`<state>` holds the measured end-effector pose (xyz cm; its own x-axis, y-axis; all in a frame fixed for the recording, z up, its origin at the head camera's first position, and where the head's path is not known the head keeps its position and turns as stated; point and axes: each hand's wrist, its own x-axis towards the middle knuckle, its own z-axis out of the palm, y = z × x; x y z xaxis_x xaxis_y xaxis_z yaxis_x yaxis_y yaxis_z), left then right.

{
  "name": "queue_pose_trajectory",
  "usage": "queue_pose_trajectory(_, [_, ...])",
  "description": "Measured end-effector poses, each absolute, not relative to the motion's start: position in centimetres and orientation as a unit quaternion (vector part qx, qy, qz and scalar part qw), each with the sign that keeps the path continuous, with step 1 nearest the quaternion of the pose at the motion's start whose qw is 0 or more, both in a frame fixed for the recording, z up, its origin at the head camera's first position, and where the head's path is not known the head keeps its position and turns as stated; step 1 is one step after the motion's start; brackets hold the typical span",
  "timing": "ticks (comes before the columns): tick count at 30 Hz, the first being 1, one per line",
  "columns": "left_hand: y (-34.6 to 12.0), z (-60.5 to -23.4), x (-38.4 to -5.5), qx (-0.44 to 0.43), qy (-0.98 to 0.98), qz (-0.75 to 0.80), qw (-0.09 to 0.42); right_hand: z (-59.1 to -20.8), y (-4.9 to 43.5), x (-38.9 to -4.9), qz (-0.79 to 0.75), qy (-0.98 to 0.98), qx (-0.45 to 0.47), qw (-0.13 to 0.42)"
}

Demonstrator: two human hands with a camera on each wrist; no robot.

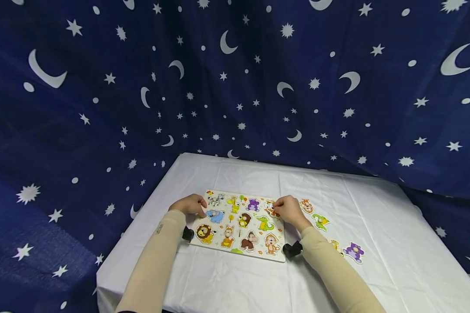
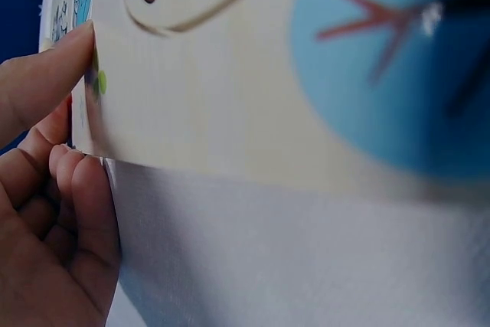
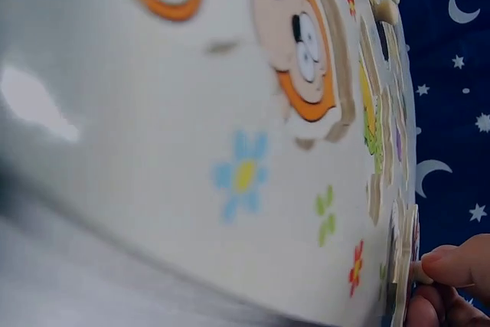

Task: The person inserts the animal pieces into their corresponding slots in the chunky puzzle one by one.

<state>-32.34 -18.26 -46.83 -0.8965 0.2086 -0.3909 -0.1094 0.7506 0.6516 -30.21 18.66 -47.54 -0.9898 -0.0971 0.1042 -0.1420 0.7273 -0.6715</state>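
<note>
A wooden animal puzzle board (image 1: 215,248) lies on the white table. My left hand (image 1: 189,205) grips its left edge, the thumb (image 2: 53,74) on the top face and the other fingers curled against the side. Over the board's upper right corner, my right hand (image 1: 291,211) pinches the knob (image 3: 417,272) of an orange tiger puzzle piece (image 1: 271,209). That piece is at the tiger picture; whether it sits flat in the recess is hard to see. Knobbed pieces such as the lion (image 1: 205,234), elephant (image 1: 215,216) and hedgehog (image 1: 244,220) sit in the board.
Right of the board lie loose pieces: an orange one (image 1: 306,206), a green crocodile (image 1: 320,221), a partly covered giraffe (image 1: 335,246) and a purple hippo (image 1: 354,252). A dark blue curtain (image 1: 235,87) with moons and stars hangs behind the table (image 1: 235,287).
</note>
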Motion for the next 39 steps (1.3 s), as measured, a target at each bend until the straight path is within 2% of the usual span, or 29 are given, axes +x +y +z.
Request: queue_pose_trajectory(39, [-18.0, -46.5, -32.2, 0.015, 0.905, 0.358, 0.229, -47.5, 17.7, -31.9, 0.348, -0.935, 0.076, 0.003])
